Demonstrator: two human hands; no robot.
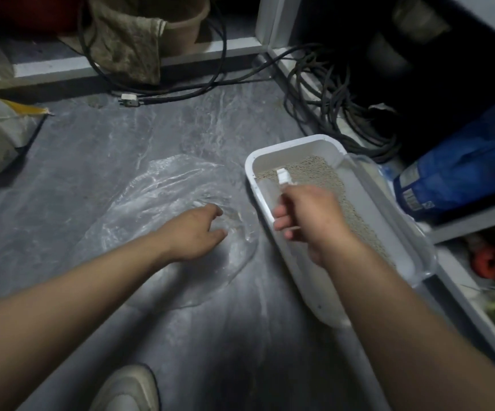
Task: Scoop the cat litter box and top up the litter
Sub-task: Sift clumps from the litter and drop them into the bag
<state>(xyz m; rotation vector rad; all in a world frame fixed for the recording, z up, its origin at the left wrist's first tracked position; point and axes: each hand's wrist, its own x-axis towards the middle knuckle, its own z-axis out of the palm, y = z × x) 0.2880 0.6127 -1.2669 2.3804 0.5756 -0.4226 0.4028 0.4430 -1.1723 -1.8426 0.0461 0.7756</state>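
Shoe (127, 390), pale, btm edge of frame, on the grey floor (77, 179); cut off by frame.
L hand (194, 232): fingers curled on a clear plastic bag (166, 203) spread flat on the floor; appears to pinch the film, but fingertips hard to read.
R hand (308, 218): grip clenched round a white scoop (283, 176); only the handle end shows, blurred.
Litter box (270, 221): white tray, on the floor just R of the bag, beside the shelf unit. Litter (323, 176): thin tan layer, far end mostly.
Blue bag (462, 167) on low shelf, R; prob. fresh litter, label unreadable.
Step, judged: scooping. Do well: hold the bag mouth open w/ L hand near the tray rim; sift low, shake gently, short carry to the bag.
Hidden: scoop head; any clumps; bag opening; near end of the tray behind R arm.
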